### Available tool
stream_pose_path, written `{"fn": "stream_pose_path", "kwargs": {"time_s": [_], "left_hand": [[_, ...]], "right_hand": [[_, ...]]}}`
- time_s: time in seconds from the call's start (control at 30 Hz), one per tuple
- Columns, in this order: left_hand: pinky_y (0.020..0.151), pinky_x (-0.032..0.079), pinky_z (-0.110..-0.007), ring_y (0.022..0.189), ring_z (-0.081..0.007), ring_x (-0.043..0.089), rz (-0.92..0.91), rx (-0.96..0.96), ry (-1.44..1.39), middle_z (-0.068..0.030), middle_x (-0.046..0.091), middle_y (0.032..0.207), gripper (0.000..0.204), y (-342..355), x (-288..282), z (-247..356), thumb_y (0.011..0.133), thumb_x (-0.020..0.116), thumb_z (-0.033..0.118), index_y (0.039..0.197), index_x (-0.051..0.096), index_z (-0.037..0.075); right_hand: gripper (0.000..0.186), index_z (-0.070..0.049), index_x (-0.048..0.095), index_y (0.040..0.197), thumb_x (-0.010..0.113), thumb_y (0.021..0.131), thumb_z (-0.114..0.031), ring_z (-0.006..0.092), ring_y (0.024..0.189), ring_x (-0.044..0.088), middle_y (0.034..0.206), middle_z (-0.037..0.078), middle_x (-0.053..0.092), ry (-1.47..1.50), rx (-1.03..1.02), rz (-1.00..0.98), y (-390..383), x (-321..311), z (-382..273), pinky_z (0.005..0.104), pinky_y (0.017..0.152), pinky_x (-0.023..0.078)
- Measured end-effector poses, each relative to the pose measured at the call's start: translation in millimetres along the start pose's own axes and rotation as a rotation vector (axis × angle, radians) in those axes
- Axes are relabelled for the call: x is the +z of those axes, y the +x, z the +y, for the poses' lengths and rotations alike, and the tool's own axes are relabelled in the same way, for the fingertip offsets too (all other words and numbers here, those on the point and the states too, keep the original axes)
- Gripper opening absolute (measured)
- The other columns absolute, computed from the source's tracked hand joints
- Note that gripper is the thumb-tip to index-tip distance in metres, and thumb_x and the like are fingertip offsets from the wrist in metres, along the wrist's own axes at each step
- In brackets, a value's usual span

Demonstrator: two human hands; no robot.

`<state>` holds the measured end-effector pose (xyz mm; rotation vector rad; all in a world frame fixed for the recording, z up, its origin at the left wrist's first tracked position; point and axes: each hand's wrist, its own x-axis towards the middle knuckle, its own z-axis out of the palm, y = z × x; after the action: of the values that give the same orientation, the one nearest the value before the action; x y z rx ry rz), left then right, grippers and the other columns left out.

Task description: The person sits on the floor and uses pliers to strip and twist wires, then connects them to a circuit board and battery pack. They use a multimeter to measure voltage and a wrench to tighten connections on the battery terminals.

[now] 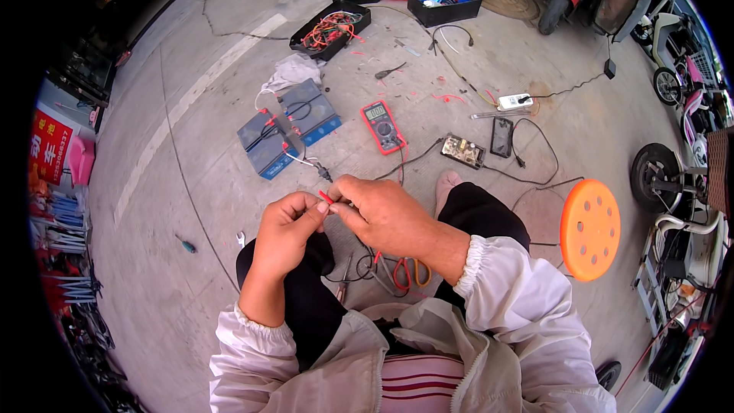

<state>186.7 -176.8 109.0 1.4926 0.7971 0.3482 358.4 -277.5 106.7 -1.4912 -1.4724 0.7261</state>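
Clock positions are centred on the fingertips, with 12 o'clock facing away from the body. The left hand extends from 7 o'clock, wrist bent inward, fingers curled, thumb against the index finger. The right hand extends from 4 o'clock, back of the hand upward, thumb and index finger brought together. Both hands pinch a thin red piece, located where the fingertips meet, above the gap between the knees.

A black connector lies just beyond the fingertips at 12 o'clock. The blue-sided batteries stand at 11 o'clock; the red multimeter lies at 1 o'clock. The exposed circuit board occupies 2 o'clock, and the round edge of the orange stool bounds 3 o'clock, well apart. Orange-handled scissors lie at 4 to 5 o'clock, below the right wrist. The widest stretch of grey floor opens at 8 to 9 o'clock, where a screwdriver lies.
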Motion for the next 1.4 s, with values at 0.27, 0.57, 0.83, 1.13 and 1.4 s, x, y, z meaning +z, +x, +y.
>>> {"fn": "stream_pose_path", "kwargs": {"time_s": [0.27,0.57,0.83,1.13,1.4], "left_hand": [[0.063,0.038,-0.021,0.068,-0.0048,0.050,-0.004,-0.016,0.018,0.0022,0.058,0.073,0.016,-1.4,4.4,5.2,0.096,0.059,0.016,0.091,0.066,0.003],[0.061,0.036,-0.021,0.067,-0.0042,0.048,-0.018,0.004,0.012,0.0025,0.058,0.073,0.015,-1.3,5.5,3.5,0.096,0.058,0.014,0.090,0.065,0.002],[0.060,0.036,-0.021,0.064,-0.0044,0.047,0.001,0.030,0.117,0.0017,0.060,0.074,0.016,-2.6,3.4,-2.7,0.096,0.059,0.014,0.087,0.065,0.002],[0.064,0.039,-0.021,0.069,-0.0059,0.050,-0.009,0.002,-0.072,-0.0011,0.066,0.081,0.013,-4.2,0.8,8.9,0.095,0.060,0.012,0.088,0.064,0.002],[0.063,0.041,-0.022,0.071,-0.0042,0.050,-0.155,0.079,0.162,0.0015,0.061,0.076,0.008,-7.8,7.3,6.0,0.090,0.065,0.006,0.085,0.064,0.000]], "right_hand": [[0.016,-0.001,0.051,0.096,0.057,0.091,-0.015,0.0430,0.077,0.061,0.078,0.022,0.062,-0.041,0.003,-0.007,-1.5,-0.5,1.6,0.0507,0.065,0.045],[0.016,-0.001,0.051,0.095,0.057,0.090,-0.015,0.0437,0.078,0.061,0.080,0.022,0.062,-0.077,-0.055,0.007,-3.4,2.4,9.5,0.0525,0.066,0.046],[0.020,0.000,0.051,0.095,0.058,0.090,-0.018,0.0430,0.081,0.061,0.081,0.021,0.061,-0.163,-0.019,-0.088,-4.5,4.7,10.3,0.0516,0.068,0.046],[0.020,0.003,0.059,0.099,0.061,0.087,-0.013,0.0392,0.082,0.065,0.088,0.022,0.066,-0.019,-0.013,0.012,-2.7,-0.8,2.7,0.0464,0.072,0.051],[0.026,0.007,0.059,0.105,0.056,0.094,-0.016,0.0169,0.079,0.063,0.086,0.013,0.067,0.730,0.174,0.245,4.4,6.9,10.8,0.0306,0.072,0.051]]}}
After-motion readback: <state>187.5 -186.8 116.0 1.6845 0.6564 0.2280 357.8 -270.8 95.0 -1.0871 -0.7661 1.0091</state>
